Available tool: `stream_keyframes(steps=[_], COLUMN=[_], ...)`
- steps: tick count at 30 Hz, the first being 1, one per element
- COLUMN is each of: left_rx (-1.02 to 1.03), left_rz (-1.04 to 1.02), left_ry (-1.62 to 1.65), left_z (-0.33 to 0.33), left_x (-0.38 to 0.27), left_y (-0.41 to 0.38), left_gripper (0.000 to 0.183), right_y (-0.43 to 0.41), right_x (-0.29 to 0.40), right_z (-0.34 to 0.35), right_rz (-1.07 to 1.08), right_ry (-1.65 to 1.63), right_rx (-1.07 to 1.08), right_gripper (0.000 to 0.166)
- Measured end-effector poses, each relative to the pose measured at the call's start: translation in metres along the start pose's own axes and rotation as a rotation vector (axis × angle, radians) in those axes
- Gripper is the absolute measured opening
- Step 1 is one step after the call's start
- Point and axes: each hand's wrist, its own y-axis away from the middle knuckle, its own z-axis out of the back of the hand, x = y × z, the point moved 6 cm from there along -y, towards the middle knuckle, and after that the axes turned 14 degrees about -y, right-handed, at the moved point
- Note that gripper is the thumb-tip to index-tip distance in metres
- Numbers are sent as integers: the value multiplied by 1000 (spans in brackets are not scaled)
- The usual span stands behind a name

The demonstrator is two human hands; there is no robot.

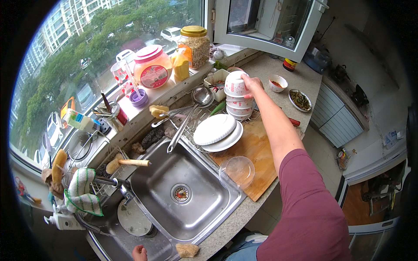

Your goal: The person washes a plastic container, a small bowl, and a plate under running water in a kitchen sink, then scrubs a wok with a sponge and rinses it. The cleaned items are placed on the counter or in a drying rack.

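Note:
My right hand (253, 85) reaches across to a stack of upside-down white bowls and grips the top bowl (235, 83), which has a red pattern. The lower bowls (239, 109) stand beneath it on the wire rack. In front of the stack, white plates (215, 130) lie overturned, overlapping the wooden cutting board (261, 153). Only the curled fingers of my left hand (139, 253) show at the bottom edge, over the smaller sink basin; whether they hold anything is not visible. A round plate or lid (134, 218) rests in that basin.
The steel sink (183, 215) lies before me, with a faucet (124, 189) on its left. A ladle (183, 127) leans over the sink's back corner. A clear plastic lid (237, 173) overhangs the sink's right rim. Food dishes (299, 100) stand behind my arm; a yellow sponge (187, 250) sits at the front.

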Motion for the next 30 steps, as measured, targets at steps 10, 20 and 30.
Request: stream_keyframes(steps=[10, 20, 30], left_rx=[13, 1, -42], left_rz=[46, 46, 376], left_ry=[25, 50, 530], left_z=[-15, -24, -25], left_x=[-19, -60, -49], left_y=[6, 2, 4], left_gripper=[16, 19, 39], right_y=[28, 10, 33], right_x=[8, -15, -7], right_z=[-12, 11, 20], right_rz=[142, 135, 413], right_ry=[367, 256, 132], right_rx=[12, 44, 46], right_gripper=[70, 75, 56])
